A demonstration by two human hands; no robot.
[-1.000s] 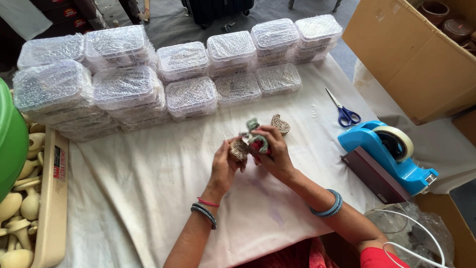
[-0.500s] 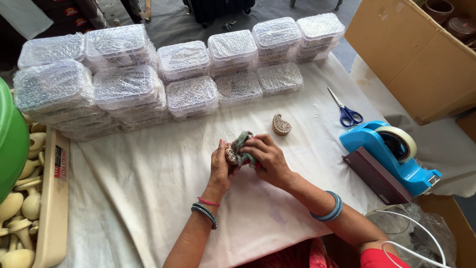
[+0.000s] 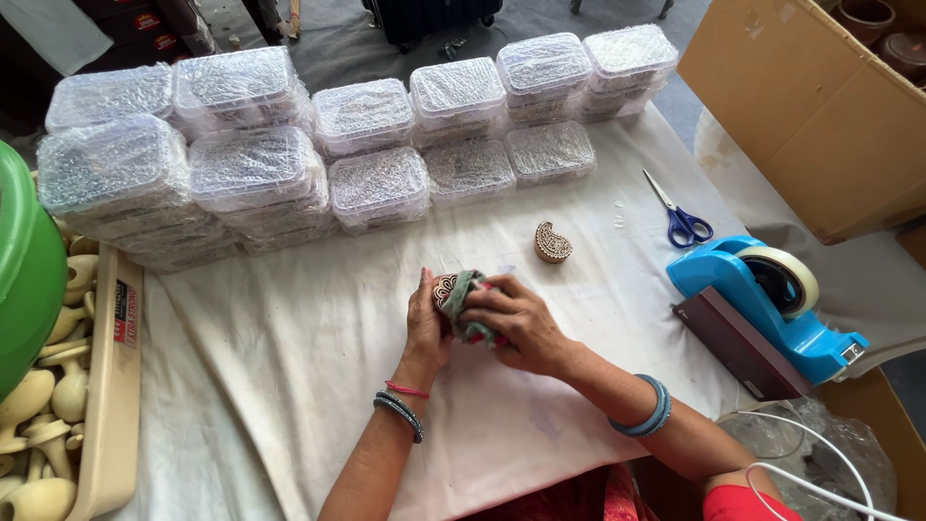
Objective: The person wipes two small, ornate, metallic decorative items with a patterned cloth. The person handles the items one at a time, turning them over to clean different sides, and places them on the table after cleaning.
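**Two hands wrap a carved block in cloth at a packing counter**

A carved wooden block (image 3: pixel 446 288) sits between two hands at the middle of a white-draped counter (image 3: pixel 289 338), half covered by a green cloth (image 3: pixel 467 307). The left hand (image 3: pixel 425 323) cups the block from its near side, fingers together against it. The right hand (image 3: pixel 516 323) lies over the cloth, its fingers (image 3: pixel 479 297) pressed down and clamped on the fabric and the block beneath. Both wrists wear bangles.

Just beyond the block, a second carved block (image 3: pixel 553 242), teardrop-shaped, lies apart on the counter. Farther back from the block, a row of clear plastic boxes (image 3: pixel 376 183) wrapped in bubble film stands stacked in two lines across the counter. To the right of the block are blue-handled scissors (image 3: pixel 681 217) and, nearer, a blue tape dispenser (image 3: pixel 767 304) with a roll of clear tape. Beyond those leans a cardboard box (image 3: pixel 820 106). Well to the left of the block, a beige tray (image 3: pixel 111 386) holds pale wooden pieces beside a green tub (image 3: pixel 24 280).
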